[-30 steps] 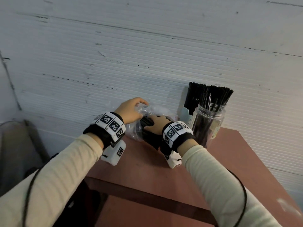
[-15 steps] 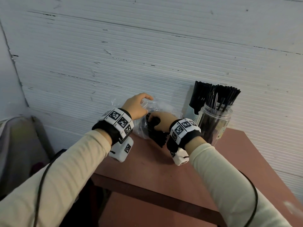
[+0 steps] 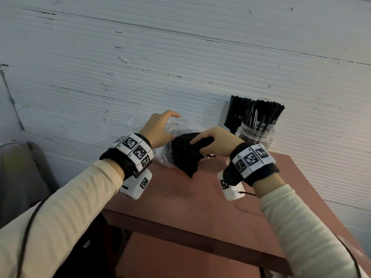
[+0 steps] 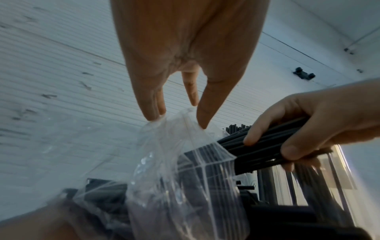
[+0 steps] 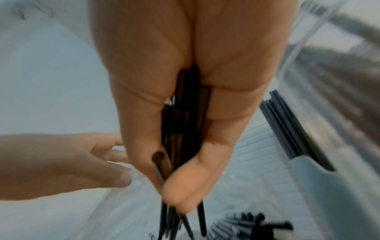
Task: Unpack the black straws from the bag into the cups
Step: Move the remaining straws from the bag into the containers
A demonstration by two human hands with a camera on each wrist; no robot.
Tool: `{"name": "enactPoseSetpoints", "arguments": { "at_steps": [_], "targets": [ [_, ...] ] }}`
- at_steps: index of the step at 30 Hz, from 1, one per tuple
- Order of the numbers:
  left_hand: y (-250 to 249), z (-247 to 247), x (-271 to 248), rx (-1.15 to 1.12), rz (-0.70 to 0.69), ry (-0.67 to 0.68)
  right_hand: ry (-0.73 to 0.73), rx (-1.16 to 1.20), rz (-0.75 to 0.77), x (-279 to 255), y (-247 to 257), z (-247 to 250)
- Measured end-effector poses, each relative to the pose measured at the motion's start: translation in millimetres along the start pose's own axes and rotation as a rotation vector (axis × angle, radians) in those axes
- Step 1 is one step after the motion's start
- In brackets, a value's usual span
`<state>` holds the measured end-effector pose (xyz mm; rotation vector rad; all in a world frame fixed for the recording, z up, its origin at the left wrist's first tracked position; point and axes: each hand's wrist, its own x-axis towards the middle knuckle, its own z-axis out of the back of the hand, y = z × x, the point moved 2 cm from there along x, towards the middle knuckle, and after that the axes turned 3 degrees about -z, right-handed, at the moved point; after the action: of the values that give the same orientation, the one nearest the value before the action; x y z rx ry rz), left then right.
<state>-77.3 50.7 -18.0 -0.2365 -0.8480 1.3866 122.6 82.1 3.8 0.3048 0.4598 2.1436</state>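
Right hand point(image 3: 213, 141) clamps a light, stiff, slippery bundle of thin black plastic straws point(image 3: 185, 155) mid-length; left hand point(image 3: 158, 131) fingertips pinch the crinkly clear plastic bag point(image 4: 185, 170) beside it.

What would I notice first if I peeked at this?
A right hand grips a thick bunch of black straws halfway out of a crinkly clear bag, in the middle at the back of the reddish table. The left hand pinches the bag's top. To the right, a clear jar bristles with more straws.
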Motion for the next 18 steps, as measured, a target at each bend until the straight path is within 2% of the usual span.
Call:
{"name": "enactPoseSetpoints", "arguments": {
  "at_steps": [2,4,7,9,11,15,18],
  "targets": [
    [-4,-1,-2,0.042,-0.076,-0.038,0.016,0.024,-0.001,-12,-5,13],
    [-15,-2,-5,0.044,-0.210,-0.062,0.029,0.020,0.013,-21,-8,24],
    [-40,-14,-11,0.078,-0.354,0.066,0.047,-0.009,0.039,-35,-11,35],
    [-53,-29,-11,0.145,-0.367,0.196,0.066,-0.031,0.054,-46,-9,40],
    [-65,-45,-7,0.181,-0.388,0.266,0.070,-0.031,0.062,-57,-8,44],
    [-84,-67,0,0.236,-0.375,0.256,0.072,0.002,0.083,-79,-7,49],
    [-95,-72,2,0.146,-0.381,0.187,0.021,0.010,0.102,-94,-10,60]
  ]
}}
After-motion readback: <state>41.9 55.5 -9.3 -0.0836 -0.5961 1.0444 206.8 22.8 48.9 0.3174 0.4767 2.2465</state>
